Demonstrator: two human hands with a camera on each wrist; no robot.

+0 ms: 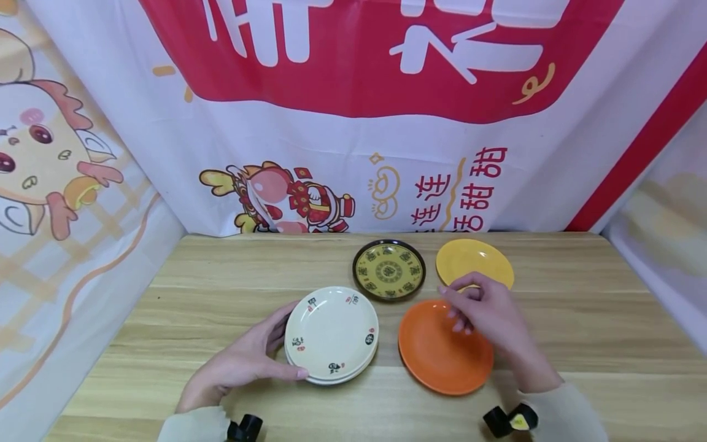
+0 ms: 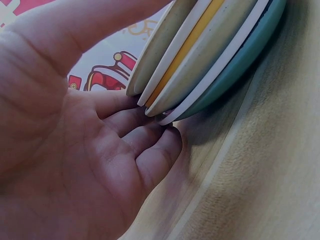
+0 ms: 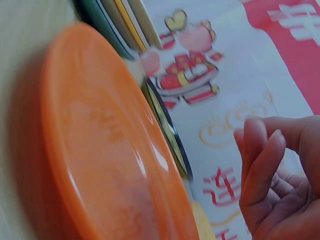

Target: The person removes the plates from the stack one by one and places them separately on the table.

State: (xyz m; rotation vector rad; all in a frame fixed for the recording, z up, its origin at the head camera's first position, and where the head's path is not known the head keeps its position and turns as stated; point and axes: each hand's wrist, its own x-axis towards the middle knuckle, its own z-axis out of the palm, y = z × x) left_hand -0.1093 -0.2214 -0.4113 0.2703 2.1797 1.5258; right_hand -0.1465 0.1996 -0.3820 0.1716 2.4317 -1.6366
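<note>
My left hand [image 1: 248, 359] holds the near left side of a stack of plates [image 1: 332, 331], thumb at the front rim and fingers round the far side. The top plate is cream with small dark and red marks. From the left wrist, the stack's edges show pale plates, a yellow plate [image 2: 186, 50] and a green plate [image 2: 220, 90] at the bottom; the fingertips touch the rims. My right hand [image 1: 494, 316] hovers over the far right part of an orange plate [image 1: 442, 359], fingers loosely bent and holding nothing. In the right wrist view its fingers are apart from the plate.
Behind the stack lies a dark-rimmed, olive patterned plate [image 1: 389, 270]. A yellow plate [image 1: 469, 258] lies behind my right hand, partly covered by it. A printed cloth [image 1: 353, 141] hangs at the back edge of the wooden table [image 1: 221, 276], with more cloth on both sides.
</note>
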